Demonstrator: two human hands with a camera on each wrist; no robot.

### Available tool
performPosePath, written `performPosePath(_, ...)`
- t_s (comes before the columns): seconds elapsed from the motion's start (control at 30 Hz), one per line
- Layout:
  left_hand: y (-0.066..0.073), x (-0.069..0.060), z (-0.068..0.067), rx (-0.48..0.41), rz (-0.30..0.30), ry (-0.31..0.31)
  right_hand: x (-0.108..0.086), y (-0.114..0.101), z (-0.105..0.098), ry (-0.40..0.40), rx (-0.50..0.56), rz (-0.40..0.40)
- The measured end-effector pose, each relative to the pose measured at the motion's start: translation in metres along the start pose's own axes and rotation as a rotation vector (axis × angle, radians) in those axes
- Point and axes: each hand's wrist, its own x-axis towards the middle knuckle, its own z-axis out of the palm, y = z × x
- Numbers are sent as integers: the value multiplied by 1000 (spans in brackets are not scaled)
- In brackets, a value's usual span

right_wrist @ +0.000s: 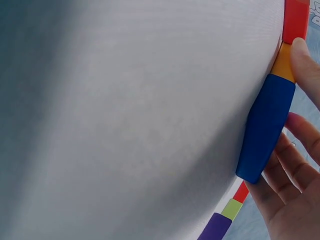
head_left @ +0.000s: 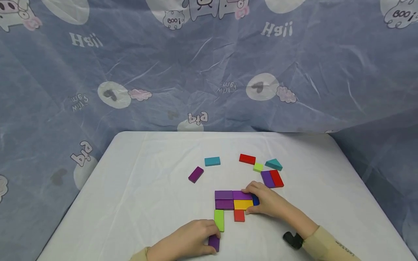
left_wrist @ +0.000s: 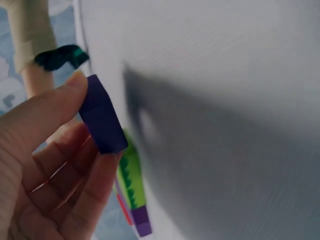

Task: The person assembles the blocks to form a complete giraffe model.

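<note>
In the head view, the left hand (head_left: 192, 238) pinches a dark purple block (head_left: 214, 243) just below an upright green block (head_left: 219, 220). The left wrist view has that purple block (left_wrist: 103, 117) between the thumb and a fingertip of the left hand (left_wrist: 55, 160). The right hand (head_left: 271, 201) grips a blue block (head_left: 255, 200) at the right end of joined purple (head_left: 223, 195) and yellow (head_left: 243, 204) blocks. A red block (head_left: 239, 215) lies below the yellow one. In the right wrist view, the fingers lie along the blue block (right_wrist: 267, 127).
Farther back on the white table (head_left: 147, 174) lie a teal block (head_left: 212, 161), a purple block (head_left: 196, 174), a red block (head_left: 247, 159), a small green block (head_left: 258, 167), a teal triangle (head_left: 274, 164) and a purple-red pair (head_left: 272, 179). A black strap piece (head_left: 292, 240) is by the right wrist.
</note>
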Motion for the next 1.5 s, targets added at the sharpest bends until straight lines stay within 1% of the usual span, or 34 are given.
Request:
performPosePath(0.07,1,1,4,24,5,-1,0,1,0,6,1,-6)
performPosePath(0.13,1,1,6,44,-3,0,-1,1,1,11,1,-11)
performPosePath(0.23,2,0,6,70,-33,7,-1,0,2,12,-4,-14)
performPosePath(0.4,1,-5,5,75,-85,24,-1,-1,2,10,-12,0)
performPosePath(0.53,-1,-5,7,39,-101,31,0,-1,1,13,-18,4)
performPosePath(0.63,-3,-3,9,15,-114,56,0,0,0,14,-17,2)
performPosePath(0.73,-3,-1,11,12,-131,90,1,0,0,12,-15,-5)
performPosePath(0.83,-2,0,13,9,-157,108,1,1,1,10,-13,-8)
performPosePath(0.93,-2,2,15,-3,-190,110,0,0,2,12,-13,-7)
performPosePath(1.03,-2,2,16,-22,-209,116,0,0,1,13,-14,-5)
performPosePath(1.33,-5,3,17,-134,-243,128,0,-2,0,7,-11,0)
performPosePath(1.47,-10,4,15,-199,-275,121,0,-1,0,2,-8,-2)
performPosePath(1.5,-11,4,14,-203,-285,126,0,-1,0,3,-7,-2)
